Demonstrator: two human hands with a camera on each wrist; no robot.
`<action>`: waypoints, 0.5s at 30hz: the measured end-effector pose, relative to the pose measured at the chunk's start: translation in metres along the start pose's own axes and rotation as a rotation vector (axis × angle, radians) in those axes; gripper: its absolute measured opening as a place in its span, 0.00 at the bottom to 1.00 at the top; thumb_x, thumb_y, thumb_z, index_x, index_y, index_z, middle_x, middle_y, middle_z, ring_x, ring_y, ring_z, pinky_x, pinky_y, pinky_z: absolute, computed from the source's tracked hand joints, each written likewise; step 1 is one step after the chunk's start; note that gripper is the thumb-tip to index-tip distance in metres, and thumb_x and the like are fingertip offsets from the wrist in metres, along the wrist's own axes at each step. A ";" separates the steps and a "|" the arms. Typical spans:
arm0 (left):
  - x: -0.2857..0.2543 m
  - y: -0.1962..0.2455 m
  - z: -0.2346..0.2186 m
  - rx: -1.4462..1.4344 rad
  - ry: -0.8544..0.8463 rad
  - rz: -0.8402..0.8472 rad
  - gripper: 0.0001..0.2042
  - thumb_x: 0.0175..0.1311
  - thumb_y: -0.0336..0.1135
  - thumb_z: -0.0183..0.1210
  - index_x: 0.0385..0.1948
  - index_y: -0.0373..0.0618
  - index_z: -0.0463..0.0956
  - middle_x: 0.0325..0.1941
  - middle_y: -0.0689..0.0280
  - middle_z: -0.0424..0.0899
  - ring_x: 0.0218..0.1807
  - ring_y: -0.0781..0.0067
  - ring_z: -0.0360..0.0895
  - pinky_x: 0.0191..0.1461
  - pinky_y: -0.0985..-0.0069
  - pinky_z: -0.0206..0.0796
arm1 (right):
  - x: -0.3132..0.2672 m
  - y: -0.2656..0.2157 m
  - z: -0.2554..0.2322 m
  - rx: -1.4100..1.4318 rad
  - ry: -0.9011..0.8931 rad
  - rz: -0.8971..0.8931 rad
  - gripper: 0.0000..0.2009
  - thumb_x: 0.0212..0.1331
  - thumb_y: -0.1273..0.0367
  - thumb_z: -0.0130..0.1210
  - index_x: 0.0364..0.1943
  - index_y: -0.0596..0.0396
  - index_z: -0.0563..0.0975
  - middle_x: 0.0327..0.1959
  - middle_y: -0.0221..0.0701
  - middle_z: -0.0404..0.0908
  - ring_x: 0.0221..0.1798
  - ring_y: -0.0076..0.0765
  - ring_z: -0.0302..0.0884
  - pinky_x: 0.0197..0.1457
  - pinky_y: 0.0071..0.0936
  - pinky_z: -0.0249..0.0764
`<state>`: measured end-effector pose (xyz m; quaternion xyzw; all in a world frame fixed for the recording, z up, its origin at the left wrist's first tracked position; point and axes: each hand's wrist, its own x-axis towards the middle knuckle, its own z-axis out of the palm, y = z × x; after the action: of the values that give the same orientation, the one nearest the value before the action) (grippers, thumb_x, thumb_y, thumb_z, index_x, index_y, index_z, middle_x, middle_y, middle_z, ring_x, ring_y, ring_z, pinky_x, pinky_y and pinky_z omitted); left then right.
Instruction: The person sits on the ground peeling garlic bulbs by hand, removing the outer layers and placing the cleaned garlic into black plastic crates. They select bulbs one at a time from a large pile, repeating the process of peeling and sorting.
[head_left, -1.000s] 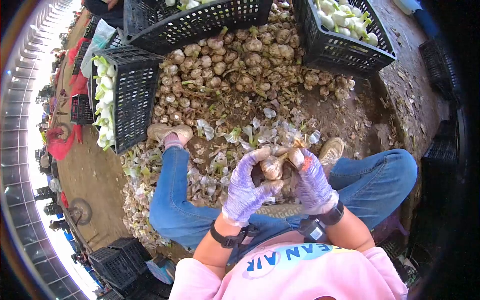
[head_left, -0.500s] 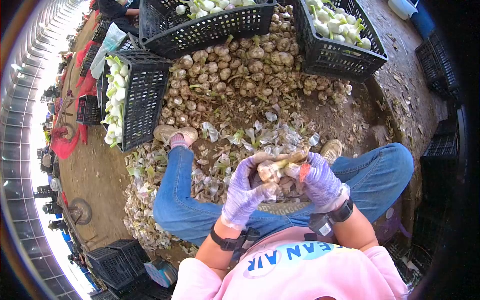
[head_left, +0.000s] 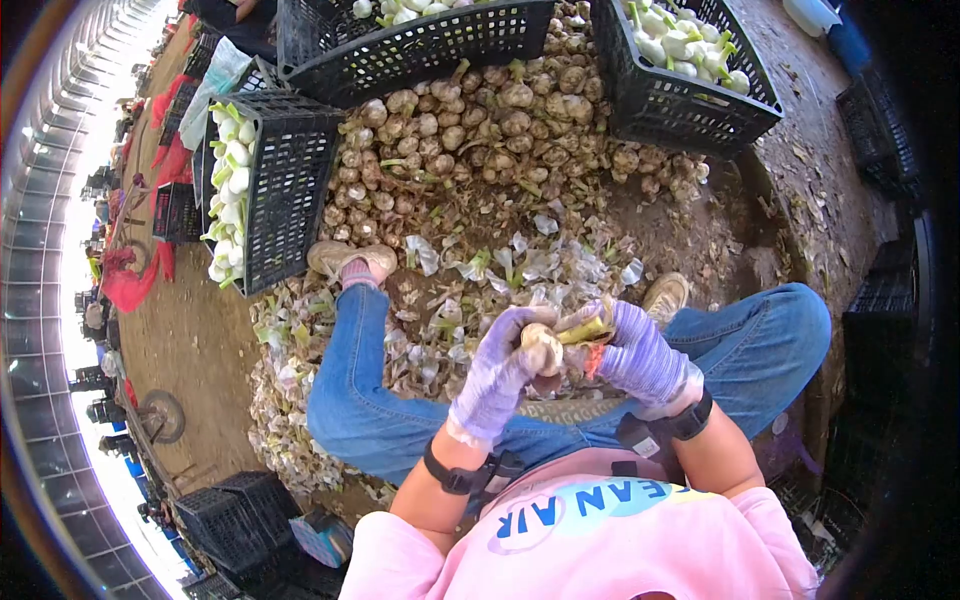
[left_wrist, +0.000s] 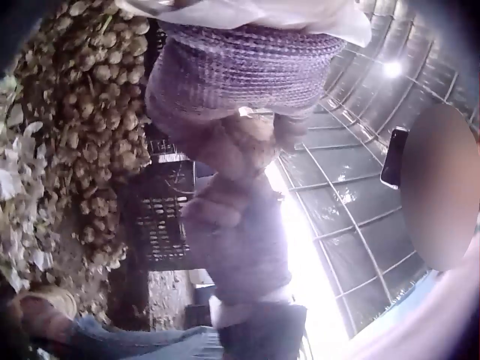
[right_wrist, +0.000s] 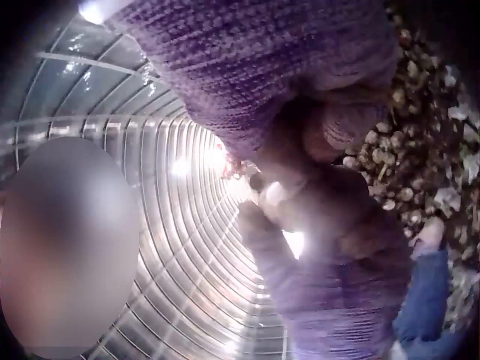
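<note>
The left hand in a purple knit glove (head_left: 497, 378) and the right hand in a purple knit glove (head_left: 640, 352) are close together above the person's lap. Both grip one round, tan, dirty garlic bulb with a green stalk (head_left: 545, 347). Its skin looks partly peeled. Just beyond the bulb, white peeled skins (head_left: 520, 265) lie on the ground. Farther from the bulb sits a big heap of unpeeled brown bulbs (head_left: 480, 130), so lots are left. Black plastic crates (head_left: 285, 180) past the heap hold clean white bulbs already done.
</note>
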<state>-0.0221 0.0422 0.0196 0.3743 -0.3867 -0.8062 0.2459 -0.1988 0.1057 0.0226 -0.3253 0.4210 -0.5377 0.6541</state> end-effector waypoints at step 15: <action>0.006 -0.005 0.007 0.153 0.051 0.176 0.30 0.61 0.55 0.50 0.58 0.42 0.60 0.40 0.62 0.75 0.34 0.76 0.77 0.32 0.82 0.70 | 0.002 -0.009 -0.001 -0.193 0.025 -0.004 0.13 0.56 0.70 0.57 0.44 0.61 0.75 0.40 0.30 0.79 0.43 0.23 0.74 0.48 0.22 0.70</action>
<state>-0.0318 0.0443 0.0161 0.3771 -0.4721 -0.7397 0.2962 -0.2040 0.1021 0.0298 -0.3809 0.4784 -0.5000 0.6132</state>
